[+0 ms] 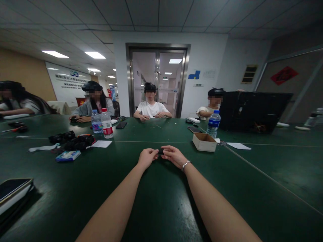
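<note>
Between my two hands is a small black object [160, 152], too small in view to name its kind. My left hand [147, 158] pinches its left end with thumb and fingers. From the other side my right hand [174, 156], with a silver bracelet [186, 165] at the wrist, grips the right end. Both hands are just over the dark green table [161, 201], near its middle seam. Fingers cover much of the object. To the right of my right hand sits an open cardboard box [204, 144].
Two bottles [107, 124] stand left, beside black cables and gear [79, 142] and a blue packet [68, 156]. A third bottle [214, 123] stands behind the box, near a large black case [254, 111]. A phone [15, 191] lies near left. Several people sit across the table.
</note>
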### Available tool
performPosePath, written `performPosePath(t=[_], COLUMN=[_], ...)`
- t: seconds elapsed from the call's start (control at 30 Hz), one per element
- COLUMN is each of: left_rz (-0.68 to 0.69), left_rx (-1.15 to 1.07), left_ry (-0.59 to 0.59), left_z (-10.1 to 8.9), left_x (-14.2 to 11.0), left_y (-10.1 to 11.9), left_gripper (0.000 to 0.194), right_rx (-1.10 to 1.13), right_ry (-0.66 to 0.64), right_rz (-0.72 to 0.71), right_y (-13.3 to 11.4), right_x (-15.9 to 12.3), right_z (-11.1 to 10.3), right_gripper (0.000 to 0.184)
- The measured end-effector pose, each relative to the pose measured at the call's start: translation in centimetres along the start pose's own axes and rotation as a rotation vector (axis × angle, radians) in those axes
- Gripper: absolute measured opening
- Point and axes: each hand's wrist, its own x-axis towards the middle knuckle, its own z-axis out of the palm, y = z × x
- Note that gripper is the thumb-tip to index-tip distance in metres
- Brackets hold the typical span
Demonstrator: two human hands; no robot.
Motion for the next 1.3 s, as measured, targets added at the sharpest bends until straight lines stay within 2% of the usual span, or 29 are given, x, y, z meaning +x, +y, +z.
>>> performPosePath(t=[0.17, 0.47, 0.63, 1.07, 1.3], left_rz=[-0.050, 0.108, 0.167, 0.070, 0.065], left_rx=[0.029, 0.064, 0.036, -0.007, -0.030], left_ry=[-0.004, -0.012, 0.023, 0.029, 0.005], left_z=[0.0, 0.1, 0.1, -0.1, -0.1], left_x=[0.4, -0.6, -0.9, -0.7, -0.7], left_y=[-0.2, -0.3, 0.2, 0.5, 0.4], left_gripper=[0.038, 0.031, 0.030, 0.035, 0.040], right_rx=[0.013, 0.003, 0.001, 0.031, 0.021], right_ry=[0.013, 0.045, 0.064, 0.062, 0.050], right_rz=[-0.019, 0.030, 0.029, 0.034, 0.042], right_y=[0.1, -0.2, -0.1, -0.2, -0.4], right_x=[0.1, 0.0, 0.1, -0.1, -0.2], right_z=[-0.1, 0.1, 0.2, 0.2, 0.3], right_gripper=[0.024, 0.018, 0.010, 0.014, 0.015])
